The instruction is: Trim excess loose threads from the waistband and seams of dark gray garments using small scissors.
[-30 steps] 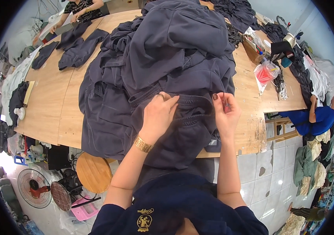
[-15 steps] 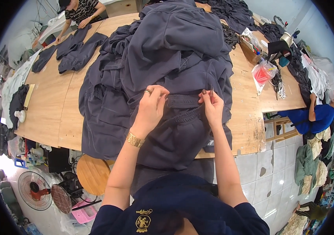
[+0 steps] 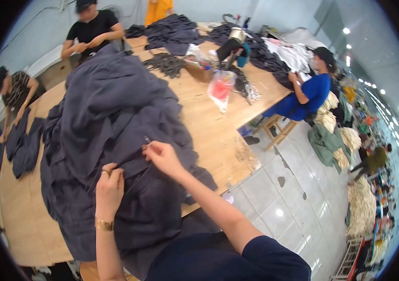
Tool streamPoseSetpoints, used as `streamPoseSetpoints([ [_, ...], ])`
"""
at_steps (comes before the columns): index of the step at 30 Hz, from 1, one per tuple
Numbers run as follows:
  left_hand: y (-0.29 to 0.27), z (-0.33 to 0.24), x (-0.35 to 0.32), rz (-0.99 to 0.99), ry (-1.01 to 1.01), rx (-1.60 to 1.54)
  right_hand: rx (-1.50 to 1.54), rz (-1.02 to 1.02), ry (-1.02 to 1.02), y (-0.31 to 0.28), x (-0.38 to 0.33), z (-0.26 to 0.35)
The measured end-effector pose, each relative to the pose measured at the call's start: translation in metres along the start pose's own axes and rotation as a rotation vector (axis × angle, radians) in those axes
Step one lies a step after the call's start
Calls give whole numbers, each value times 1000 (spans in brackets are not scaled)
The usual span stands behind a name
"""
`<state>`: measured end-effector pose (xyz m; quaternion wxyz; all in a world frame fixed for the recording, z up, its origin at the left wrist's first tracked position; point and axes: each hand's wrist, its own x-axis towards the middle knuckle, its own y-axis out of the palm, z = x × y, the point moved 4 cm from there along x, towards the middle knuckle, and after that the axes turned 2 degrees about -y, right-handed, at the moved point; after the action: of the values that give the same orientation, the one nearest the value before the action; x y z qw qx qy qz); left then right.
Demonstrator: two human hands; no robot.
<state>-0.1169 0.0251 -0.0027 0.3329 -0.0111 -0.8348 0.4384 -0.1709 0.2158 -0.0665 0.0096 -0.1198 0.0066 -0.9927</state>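
Left hand: the left hand [image 3: 109, 187] lies knuckles-up on the heap of dark navy cloth garments [image 3: 110, 122], fingers curled together and pinching a fold of the fabric — a gold-coloured bracelet [image 3: 104, 225] sits on the wrist.
Right hand: the right hand [image 3: 162, 157] is just beside and above the left, thumb and forefinger pressed together on a small thin metal tool [image 3: 147, 140] whose tip pokes up past the fingertips; the other fingers are folded in against the cloth.
Garments: the navy heap covers most of the near half of the long pale wooden worktable [image 3: 218, 136] and hangs over its front edge toward the person's lap; both hands work at one spot low on the pile, near that edge.
Table, far side: a clear plastic bag with red contents [image 3: 221, 87] stands upright well apart from the hands, with a tangle of dark cords [image 3: 166, 64] and more dark garments beyond it.
Left end: several flat navy cut pieces [image 3: 21, 145] lie in a row on the wood.
Others: a person in a blue top [image 3: 309, 91] sits on a wooden stool at the right side of the table — a person in a black T-shirt [image 3: 94, 30] works at the far end.
Floor: pale grey tiles [image 3: 283, 206] to the right.
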Motion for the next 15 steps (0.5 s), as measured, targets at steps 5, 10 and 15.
streamPoseSetpoints([
  [5, -7, -1, 9, 29, -33, -44, -239, -90, -43, 3, -1, 54],
  [10, 4, -4, 23, 71, -53, -113, -119, 150, 66, -1, -3, 88],
  [15, 5, 11, 11, 120, -138, -99, -344, 259, -133, 7, -4, 73],
])
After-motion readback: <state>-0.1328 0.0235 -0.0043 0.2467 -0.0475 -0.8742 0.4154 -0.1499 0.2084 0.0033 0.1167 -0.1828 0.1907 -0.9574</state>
